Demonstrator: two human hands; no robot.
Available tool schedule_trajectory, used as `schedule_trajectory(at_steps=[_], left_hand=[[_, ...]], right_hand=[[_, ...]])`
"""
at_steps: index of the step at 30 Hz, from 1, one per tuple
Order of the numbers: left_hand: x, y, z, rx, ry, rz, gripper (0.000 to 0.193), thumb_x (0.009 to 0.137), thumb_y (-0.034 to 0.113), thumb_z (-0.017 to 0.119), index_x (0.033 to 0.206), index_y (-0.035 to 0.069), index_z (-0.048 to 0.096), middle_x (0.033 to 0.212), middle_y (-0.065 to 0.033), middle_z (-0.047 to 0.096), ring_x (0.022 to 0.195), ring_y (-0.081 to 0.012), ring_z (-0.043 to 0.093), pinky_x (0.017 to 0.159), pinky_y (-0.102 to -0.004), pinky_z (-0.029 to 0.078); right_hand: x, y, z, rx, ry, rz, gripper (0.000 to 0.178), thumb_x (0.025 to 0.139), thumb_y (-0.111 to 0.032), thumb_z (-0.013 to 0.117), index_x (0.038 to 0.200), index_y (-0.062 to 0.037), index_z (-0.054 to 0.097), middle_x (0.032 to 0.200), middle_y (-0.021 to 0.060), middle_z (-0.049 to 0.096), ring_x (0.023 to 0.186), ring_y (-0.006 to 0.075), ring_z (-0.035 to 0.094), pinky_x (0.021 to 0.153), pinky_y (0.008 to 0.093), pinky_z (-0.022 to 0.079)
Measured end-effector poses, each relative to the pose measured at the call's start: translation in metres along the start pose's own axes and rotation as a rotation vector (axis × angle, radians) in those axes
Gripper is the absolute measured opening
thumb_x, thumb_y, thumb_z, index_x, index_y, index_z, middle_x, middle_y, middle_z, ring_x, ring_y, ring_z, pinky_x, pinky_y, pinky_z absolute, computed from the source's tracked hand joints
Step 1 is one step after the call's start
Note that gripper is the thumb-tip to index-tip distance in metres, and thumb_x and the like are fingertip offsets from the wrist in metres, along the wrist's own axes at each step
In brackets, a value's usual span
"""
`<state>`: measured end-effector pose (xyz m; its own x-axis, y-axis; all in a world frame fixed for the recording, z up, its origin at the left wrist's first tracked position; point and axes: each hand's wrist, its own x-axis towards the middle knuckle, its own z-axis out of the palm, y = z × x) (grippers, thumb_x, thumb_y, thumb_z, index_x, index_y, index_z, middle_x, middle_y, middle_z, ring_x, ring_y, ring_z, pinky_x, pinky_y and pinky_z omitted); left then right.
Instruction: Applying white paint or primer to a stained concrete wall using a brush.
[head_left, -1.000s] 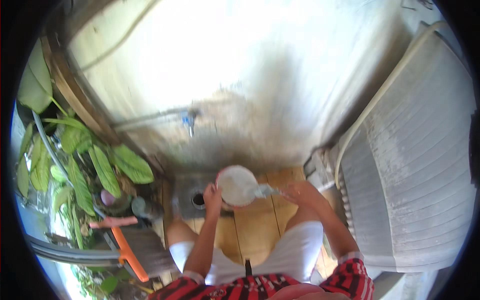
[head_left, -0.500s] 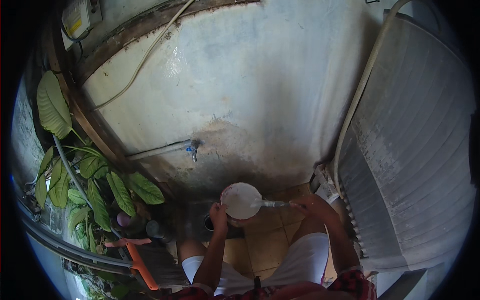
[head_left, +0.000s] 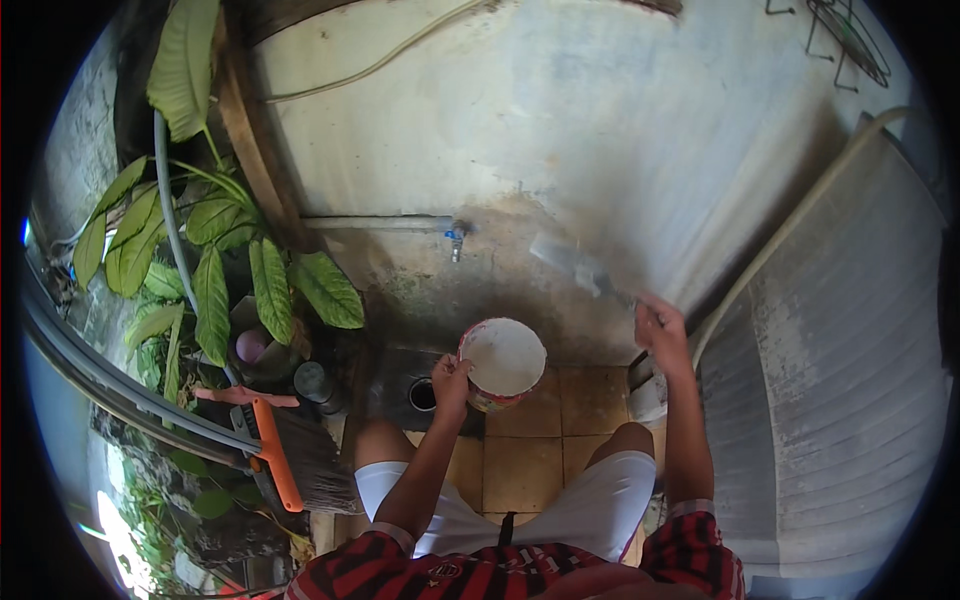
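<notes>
My left hand is closed on the left rim of a round bucket, which is tilted toward me. Whitish paint shows inside it, and its rim has red on it. Up and to the right, my right hand is wrapped round the handle of a paintbrush. Motion smears the brush. Its pale bristle end points up and left, over the stained lower part of the wall; whether it touches the wall I cannot tell.
A blue-handled tap on a pipe juts from the wall. Leafy plants and an orange-handled tool are at left. A grey corrugated sheet leans at right beside a hose. Tan tiles lie between my knees.
My right hand has lifted the paintbrush out of the bucket, up and to the right toward the wall. My left hand keeps hold of the rim. The whole view has shifted.
</notes>
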<state>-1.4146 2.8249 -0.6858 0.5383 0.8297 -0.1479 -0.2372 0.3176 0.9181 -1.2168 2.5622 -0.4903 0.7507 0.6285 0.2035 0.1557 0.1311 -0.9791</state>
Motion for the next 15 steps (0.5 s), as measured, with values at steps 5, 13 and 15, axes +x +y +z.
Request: schedule_trajectory(at_steps=[5,13,15], left_hand=[[-0.008,0.028,-0.009,-0.003,0.027,-0.052,0.02,0.08,0.004,0.062,0.073,0.011,0.045,0.068,0.0015,0.051,0.057,-0.007,0.049,0.044,-0.0259,0.039],[0.009,0.011,-0.026,0.043,0.049,0.08,0.021,0.078,0.003,0.063,0.072,0.01,0.044,0.067,0.0019,0.048,0.058,-0.0066,0.046,0.048,-0.0265,0.038],[0.008,0.015,-0.025,0.024,0.047,0.053,0.021,0.078,0.003,0.063,0.072,0.01,0.044,0.067,0.0021,0.048,0.059,-0.0065,0.045,0.049,-0.0264,0.038]], right_hand=[[0.082,-0.082,0.06,-0.142,0.045,-0.319,0.026,0.097,-0.011,0.063,0.122,-0.0038,0.062,0.071,-0.006,0.047,0.052,0.0018,0.037,0.045,0.0203,0.028],[0.175,-0.157,0.102,-0.603,0.087,-0.669,0.026,0.095,-0.009,0.064,0.117,0.0032,0.061,0.092,0.0052,0.06,0.089,0.0121,0.052,0.081,0.0233,0.042],[0.189,-0.159,0.099,-0.604,0.09,-0.7,0.026,0.095,-0.01,0.064,0.117,0.0025,0.061,0.094,0.0052,0.061,0.088,0.0116,0.052,0.081,0.0233,0.042]])
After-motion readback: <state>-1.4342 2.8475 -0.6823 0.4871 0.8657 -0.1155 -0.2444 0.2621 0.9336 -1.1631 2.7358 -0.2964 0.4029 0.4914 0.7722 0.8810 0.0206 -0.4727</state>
